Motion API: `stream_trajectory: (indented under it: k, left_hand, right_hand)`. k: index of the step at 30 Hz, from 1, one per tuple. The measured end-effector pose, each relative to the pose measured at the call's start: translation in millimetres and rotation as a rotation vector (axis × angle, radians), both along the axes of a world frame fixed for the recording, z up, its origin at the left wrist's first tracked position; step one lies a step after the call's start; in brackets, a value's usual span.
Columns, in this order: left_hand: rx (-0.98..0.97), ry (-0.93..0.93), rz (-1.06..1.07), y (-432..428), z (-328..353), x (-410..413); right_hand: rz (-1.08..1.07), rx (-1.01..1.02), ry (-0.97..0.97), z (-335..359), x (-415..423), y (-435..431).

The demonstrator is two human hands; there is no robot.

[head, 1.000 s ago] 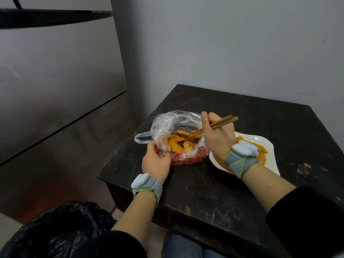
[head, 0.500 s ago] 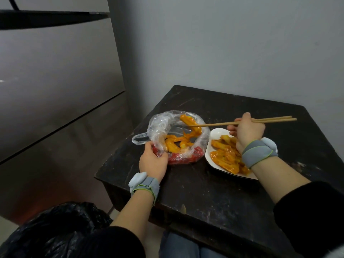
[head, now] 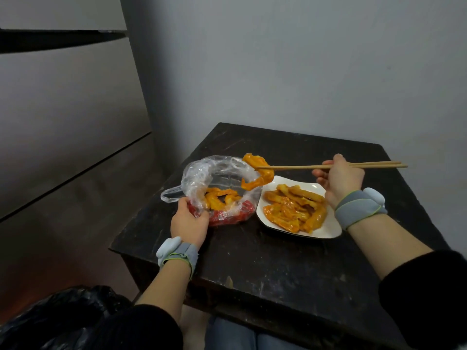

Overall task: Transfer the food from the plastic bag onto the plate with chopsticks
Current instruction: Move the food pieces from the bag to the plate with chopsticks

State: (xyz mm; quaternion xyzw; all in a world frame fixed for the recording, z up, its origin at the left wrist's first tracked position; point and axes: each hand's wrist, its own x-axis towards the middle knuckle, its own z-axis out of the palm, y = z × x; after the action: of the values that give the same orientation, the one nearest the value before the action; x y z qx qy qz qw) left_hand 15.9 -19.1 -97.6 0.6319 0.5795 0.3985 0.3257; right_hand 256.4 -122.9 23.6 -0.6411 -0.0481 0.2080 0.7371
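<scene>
Chopsticks, gripped in right hand, pinching a limp orange food strip aloft over plastic bag rim, just beside plate. Left hand clutching bag's near edge. Carry step; next, likely: short swing rightward, lowering onto plate, easing sticks apart.

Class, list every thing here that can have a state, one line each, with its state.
plastic bag, open, rim rolled down, some food inside.
left hand, grips the bag's near edge.
right hand, holds the chopsticks.
chopsticks, level, pinching a food piece.
food piece, lifted, hanging over the bag's rim.
plate, partly filled with food.
</scene>
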Motion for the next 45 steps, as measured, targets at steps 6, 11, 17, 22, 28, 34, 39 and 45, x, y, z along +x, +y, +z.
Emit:
stream_trajectory:
  k: [6, 11, 17, 22, 28, 34, 39, 45]
  left_hand:
    - [-0.001, 0.013, -0.001, -3, 1, 1]
    - [0.0, 0.009, -0.01, -4, 1, 1]
    - [0.0, 0.001, 0.0, -7, 3, 1]
    - [-0.003, 0.028, -0.006, -6, 3, 1]
    - [-0.004, 0.028, -0.011, -9, 5, 1]
    - [0.001, 0.024, -0.014, -9, 5, 0]
    - [0.002, 0.032, -0.016, -7, 3, -1]
    - [0.005, 0.02, -0.014, -7, 2, -1]
  right_hand:
    - [-0.072, 0.03, -0.002, 5, 23, -29]
    - [-0.129, 0.03, -0.027, -3, 38, -48]
    - [-0.127, -0.029, -0.115, -10, 41, -61]
    - [-0.053, -0.101, -0.196, -13, 41, -63]
    - [0.054, -0.175, -0.287, -11, 42, -68]
    - [0.134, -0.268, -0.455, -7, 36, -70]
    - [0.17, -0.289, -0.557, 0, 29, -67]
    - [0.224, -0.342, -0.656, 8, 19, -62]
